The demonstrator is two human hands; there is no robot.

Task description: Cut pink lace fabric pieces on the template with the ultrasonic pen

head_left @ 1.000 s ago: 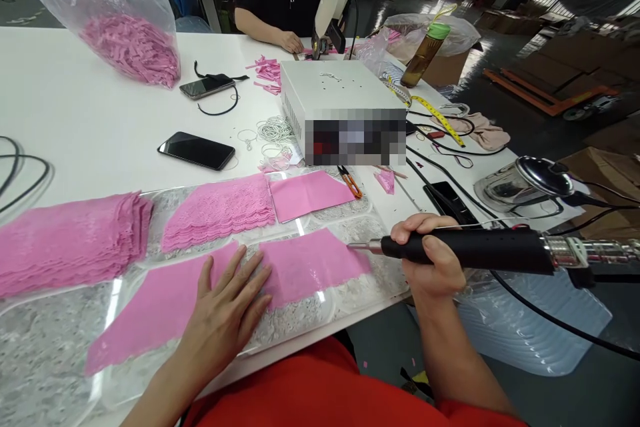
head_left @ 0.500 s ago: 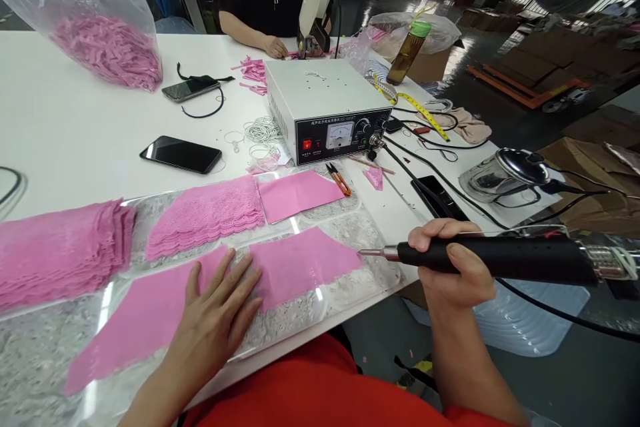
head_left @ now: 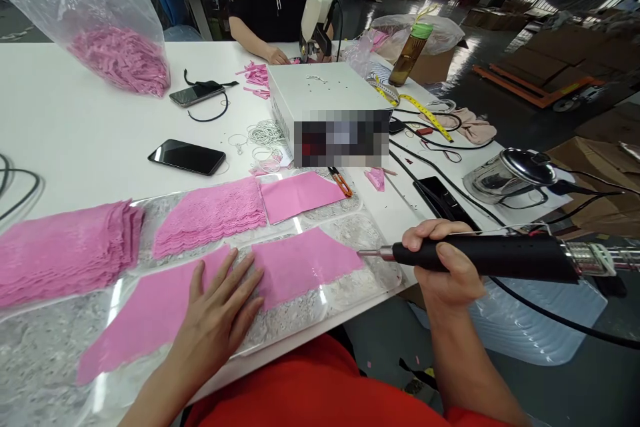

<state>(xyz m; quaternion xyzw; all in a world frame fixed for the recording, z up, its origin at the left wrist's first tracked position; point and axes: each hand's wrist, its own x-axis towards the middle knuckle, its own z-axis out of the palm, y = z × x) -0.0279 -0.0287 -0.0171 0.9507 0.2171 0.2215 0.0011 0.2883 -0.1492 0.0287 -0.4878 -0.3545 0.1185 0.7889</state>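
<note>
My left hand (head_left: 217, 317) lies flat, fingers spread, on a long pink lace strip (head_left: 305, 261) that stretches across a clear plate (head_left: 320, 307) on the table. My right hand (head_left: 443, 263) is closed round a black hand-held tool (head_left: 490, 257) with a metal tip and a cable. The tip points left and sits just off the strip's right end. Behind the strip lie a stack of scalloped pink lace (head_left: 210, 215) and a flat pink piece (head_left: 300, 193).
A white control box (head_left: 320, 97) stands mid-table, orange snips (head_left: 341, 181) in front of it. Two phones (head_left: 186, 156), a pink fabric pile (head_left: 65, 250) at left, a bag of pink scraps (head_left: 120, 57), a kettle (head_left: 510, 177) and a bottle (head_left: 413, 53) surround it. A person in black works opposite.
Hands and tool hold nearly the same pose; the tool tip stays near the strip's right end. The view has shifted slightly with my head.
</note>
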